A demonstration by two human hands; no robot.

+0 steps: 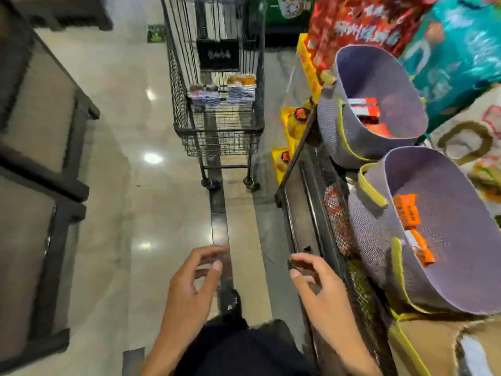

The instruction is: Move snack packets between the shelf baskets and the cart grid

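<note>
Dark racking [40, 131] occupies 9 o'clock. The wire cart [179, 85] stands at 12 o'clock, with open floor before it; stacked pale packets [241, 89] rest on its grid. Left hand [189, 283] and right hand [317, 289], at 6 o'clock, are half-curled, relaxed and empty. At 3 o'clock, two purple baskets, upper [352, 137] and lower [447, 267], hold orange-red packets [406, 210].

Bright overhead shop light, but a soft, smeared picture.
3 white glare spots sit on the glossy floor [108, 164], reflections of lights above. Shadows are faint and gather under the cart [217, 126]. Nothing is crisp: the packets [241, 88] in the cart and the dark frame [40, 158] at left are mushy. The wide lens bows the purple baskets [379, 77] and the shelf edge [298, 147] at right.
</note>
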